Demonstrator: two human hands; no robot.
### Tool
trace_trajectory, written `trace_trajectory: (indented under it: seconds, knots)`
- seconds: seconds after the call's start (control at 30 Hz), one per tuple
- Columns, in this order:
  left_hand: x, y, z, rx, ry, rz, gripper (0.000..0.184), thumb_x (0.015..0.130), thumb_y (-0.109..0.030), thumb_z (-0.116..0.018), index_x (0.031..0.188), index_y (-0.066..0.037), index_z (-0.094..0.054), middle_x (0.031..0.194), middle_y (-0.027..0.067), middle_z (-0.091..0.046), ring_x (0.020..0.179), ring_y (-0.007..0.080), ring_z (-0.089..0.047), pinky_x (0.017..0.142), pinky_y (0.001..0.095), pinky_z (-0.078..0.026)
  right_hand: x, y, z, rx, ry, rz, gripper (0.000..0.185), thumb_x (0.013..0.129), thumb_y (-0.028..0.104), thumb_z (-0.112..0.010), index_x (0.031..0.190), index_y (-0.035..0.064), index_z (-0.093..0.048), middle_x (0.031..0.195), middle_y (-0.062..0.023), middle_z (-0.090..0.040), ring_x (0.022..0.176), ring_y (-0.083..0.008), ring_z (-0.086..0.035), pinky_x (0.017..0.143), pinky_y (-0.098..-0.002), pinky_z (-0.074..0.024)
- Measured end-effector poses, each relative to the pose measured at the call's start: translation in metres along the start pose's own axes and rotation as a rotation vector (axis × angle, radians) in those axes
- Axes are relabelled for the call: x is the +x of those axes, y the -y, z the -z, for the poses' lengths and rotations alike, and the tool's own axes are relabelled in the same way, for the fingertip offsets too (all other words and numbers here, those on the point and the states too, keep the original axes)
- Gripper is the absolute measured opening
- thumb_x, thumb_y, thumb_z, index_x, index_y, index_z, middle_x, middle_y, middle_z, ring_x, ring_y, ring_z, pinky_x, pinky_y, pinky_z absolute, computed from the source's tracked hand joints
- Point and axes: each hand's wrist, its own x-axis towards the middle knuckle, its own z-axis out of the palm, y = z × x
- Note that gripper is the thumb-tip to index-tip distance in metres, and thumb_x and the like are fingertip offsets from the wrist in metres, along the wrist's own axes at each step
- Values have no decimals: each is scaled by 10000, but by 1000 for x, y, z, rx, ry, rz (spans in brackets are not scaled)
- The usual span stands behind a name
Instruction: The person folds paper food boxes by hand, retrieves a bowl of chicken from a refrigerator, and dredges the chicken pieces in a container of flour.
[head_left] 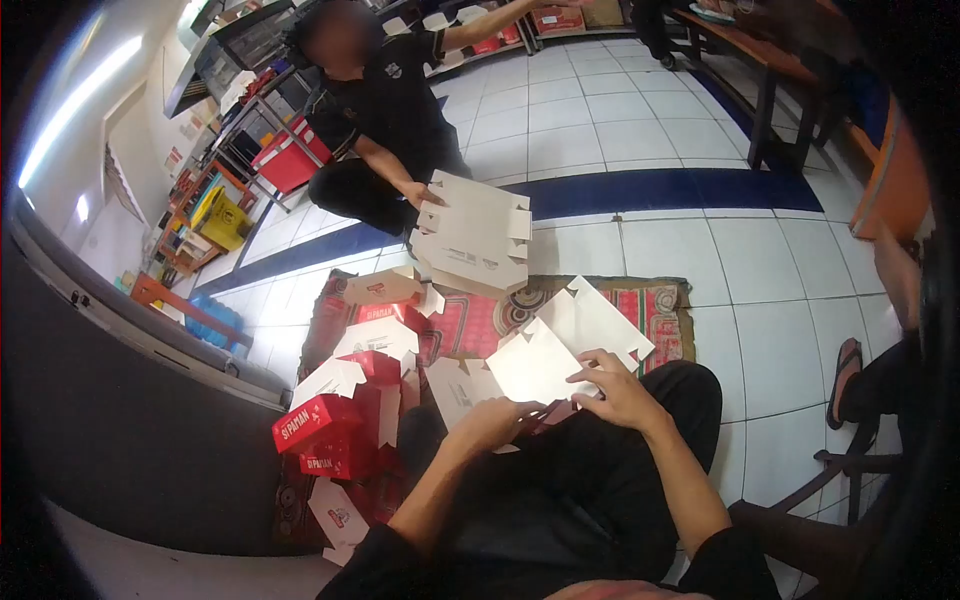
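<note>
Closest in the head view, black trousers (560, 500) cover the lap, the sleeves cut off below. One folding carton (540, 360) stands tilted above the lap between two hands. The left hand (495, 425) meets its lower edge, fingertips hidden; I cannot tell whether they pinch. The right hand (622, 393) has parted, curled fingers at its right edge, their grip unclear. One white sheet (600, 320) lies behind. Overlap defeats counting the red boxes (318, 425). One co-worker (385, 120) holds flat cartons (475, 230).
</note>
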Motion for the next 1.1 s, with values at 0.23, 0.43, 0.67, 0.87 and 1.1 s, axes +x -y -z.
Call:
trace_trajectory:
  seconds: [0.23,0.43,0.67,0.87,1.1]
  knots:
    - [15,16,3,98,74,39,457,970,-85,-607,1415,-186,-637,1071,221,-764,998,431,-734,853,531,-566,6,-23,-2,-178,129,116,359,826,153,-840,1163,66,-750,1284,-143,-653,1227,-372,-596,1067,-433,-493]
    - [11,19,8,-51,-118,46,503,948,-30,-576,1444,-119,-580,1142,223,-746,1051,429,-720,899,532,-559,11,-6,0,-100,20,168,153,886,52,-753,1035,34,-727,1104,-123,-703,1043,-342,-653,954,-442,-522]
    - [19,13,5,-83,-208,156,393,970,-62,-574,1361,-99,-587,1155,170,-744,995,432,-715,823,545,-548,15,3,-12,208,-22,-6,169,965,104,-727,1085,-8,-689,1015,-175,-674,868,-311,-683,817,-430,-544]
    - [18,14,-4,190,-204,-90,316,980,-146,-624,1295,-122,-636,1072,118,-774,953,368,-751,835,506,-543,12,6,-22,-44,28,169,210,966,117,-733,1122,-14,-681,1039,-157,-642,928,-307,-651,850,-420,-529]
    - [16,-3,-1,203,-180,-67,385,964,-173,-663,1343,-120,-625,1041,138,-783,954,341,-767,877,499,-547,12,-4,-32,1,45,144,223,961,136,-749,1127,-1,-690,1084,-152,-615,927,-313,-635,830,-406,-520]
